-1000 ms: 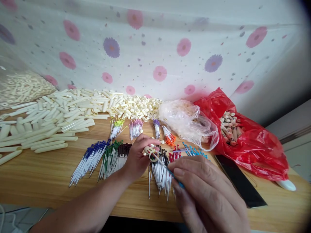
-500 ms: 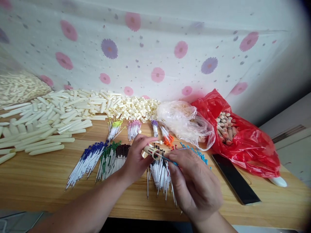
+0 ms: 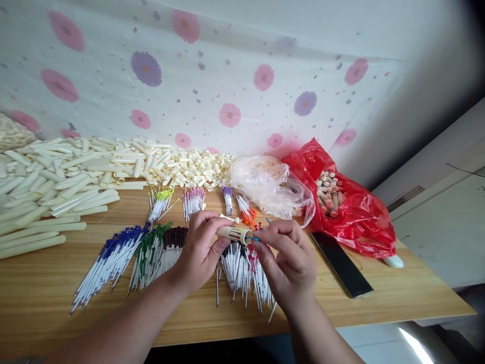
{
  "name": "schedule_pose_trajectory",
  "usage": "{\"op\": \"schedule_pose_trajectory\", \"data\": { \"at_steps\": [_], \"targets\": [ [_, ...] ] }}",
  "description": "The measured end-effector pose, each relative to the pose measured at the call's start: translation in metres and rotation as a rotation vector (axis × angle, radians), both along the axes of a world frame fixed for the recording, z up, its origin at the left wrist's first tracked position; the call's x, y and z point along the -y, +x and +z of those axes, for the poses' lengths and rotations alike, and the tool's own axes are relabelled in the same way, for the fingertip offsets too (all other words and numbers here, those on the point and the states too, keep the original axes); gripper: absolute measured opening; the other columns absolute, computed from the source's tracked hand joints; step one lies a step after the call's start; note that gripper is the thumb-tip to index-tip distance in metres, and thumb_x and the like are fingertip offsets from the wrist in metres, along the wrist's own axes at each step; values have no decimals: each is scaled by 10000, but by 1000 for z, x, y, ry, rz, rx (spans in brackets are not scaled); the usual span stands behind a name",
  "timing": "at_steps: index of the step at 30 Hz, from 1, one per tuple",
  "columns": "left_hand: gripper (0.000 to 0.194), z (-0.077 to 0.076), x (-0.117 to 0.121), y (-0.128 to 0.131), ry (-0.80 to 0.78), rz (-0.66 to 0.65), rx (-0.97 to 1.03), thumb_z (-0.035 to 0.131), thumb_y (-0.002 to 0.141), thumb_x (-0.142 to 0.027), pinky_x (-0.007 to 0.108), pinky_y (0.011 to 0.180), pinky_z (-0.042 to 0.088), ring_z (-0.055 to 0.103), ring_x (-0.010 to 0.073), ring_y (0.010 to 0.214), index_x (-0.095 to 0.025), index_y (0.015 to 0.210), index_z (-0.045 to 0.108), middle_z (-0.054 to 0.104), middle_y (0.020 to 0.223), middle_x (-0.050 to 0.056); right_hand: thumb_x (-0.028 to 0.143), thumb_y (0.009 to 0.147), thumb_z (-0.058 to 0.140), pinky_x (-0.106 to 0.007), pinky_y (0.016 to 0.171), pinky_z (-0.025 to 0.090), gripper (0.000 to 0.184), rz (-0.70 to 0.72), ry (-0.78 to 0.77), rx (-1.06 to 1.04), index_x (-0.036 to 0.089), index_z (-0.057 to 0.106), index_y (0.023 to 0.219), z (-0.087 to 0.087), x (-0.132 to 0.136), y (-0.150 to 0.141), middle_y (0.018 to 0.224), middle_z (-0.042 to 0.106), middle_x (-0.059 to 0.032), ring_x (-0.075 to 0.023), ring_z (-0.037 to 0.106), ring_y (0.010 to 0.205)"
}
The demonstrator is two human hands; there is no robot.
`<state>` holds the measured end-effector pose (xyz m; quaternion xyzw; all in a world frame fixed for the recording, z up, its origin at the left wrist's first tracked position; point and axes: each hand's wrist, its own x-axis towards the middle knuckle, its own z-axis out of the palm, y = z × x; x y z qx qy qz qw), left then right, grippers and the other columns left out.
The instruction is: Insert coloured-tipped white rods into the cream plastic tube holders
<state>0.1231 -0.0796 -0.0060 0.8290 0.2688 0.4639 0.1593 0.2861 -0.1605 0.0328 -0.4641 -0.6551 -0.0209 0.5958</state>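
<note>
My left hand (image 3: 199, 250) grips a short cream pen barrel (image 3: 229, 232) with slots along its side, its open end facing right. Coloured bits show through the slots. Between thumb and fingers, my right hand (image 3: 291, 263) pinches a thin pen refill with a blue end (image 3: 255, 238). The rest of this refill is inside the barrel. Under and beside the hands lie bunches of white refills with dark blue ends (image 3: 109, 263), green ends (image 3: 151, 253), brown ends (image 3: 175, 241) and black ends (image 3: 233, 265). Red-ended ones are partly hidden behind my right hand.
Long cream tubes (image 3: 76, 174) and short slotted parts (image 3: 200, 169) are heaped along the back left. Smaller bunches have yellow (image 3: 161, 199), pink (image 3: 194, 201), purple (image 3: 227, 198) and orange ends (image 3: 247, 212). A clear bag (image 3: 261, 184), red bag (image 3: 359, 227) and black phone (image 3: 341, 265) lie right.
The blue-ended refill has gone deeper into the barrel, and my right hand is closer to the barrel's open end. The whole view has shifted rightward.
</note>
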Motion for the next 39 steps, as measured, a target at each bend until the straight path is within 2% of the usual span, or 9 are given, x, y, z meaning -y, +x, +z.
{"op": "schedule_pose_trajectory", "data": {
  "at_steps": [6, 15, 26, 33, 39],
  "targets": [
    [226, 0, -1, 1, 65, 33, 23, 463, 930, -341, 352, 848, 421, 485, 222, 976, -215, 1076, 581, 467, 1010, 64, 102, 810, 616, -295, 645, 456, 182, 67, -85, -34, 221, 680, 932, 6, 7, 5, 839, 539, -25, -148, 544, 768],
    [251, 0, -2, 1, 140, 31, 46, 480, 924, -353, 351, 829, 436, 494, 210, 953, -206, 1098, 586, 471, 997, 60, 85, 826, 567, -335, 657, 431, 208, -24, -54, 180, 207, 652, 972, 7, 8, 6, 864, 527, -43, -168, 519, 783],
    [268, -2, -3, 2, 117, -10, 69, 482, 919, -357, 348, 825, 440, 511, 210, 956, -174, 1076, 599, 484, 1000, 72, 42, 778, 616, -294, 625, 447, 256, 56, -31, 4, 235, 663, 940, 6, 4, 1, 846, 517, -23, -142, 525, 744],
    [265, -3, -4, 1, 102, -26, 75, 505, 910, -344, 346, 823, 441, 517, 210, 953, -165, 1076, 607, 488, 1002, 78, 68, 774, 635, -286, 693, 431, 174, 103, -108, -39, 223, 646, 853, 12, 3, 8, 840, 524, -10, -142, 521, 797],
    [305, -3, -6, 2, -2, -113, 95, 460, 924, -398, 339, 829, 435, 528, 207, 962, -180, 1086, 600, 509, 997, 75, 97, 775, 632, -296, 716, 422, 116, 172, -204, -155, 211, 610, 788, 15, 5, 4, 817, 538, -3, -147, 526, 801]
  ]
}}
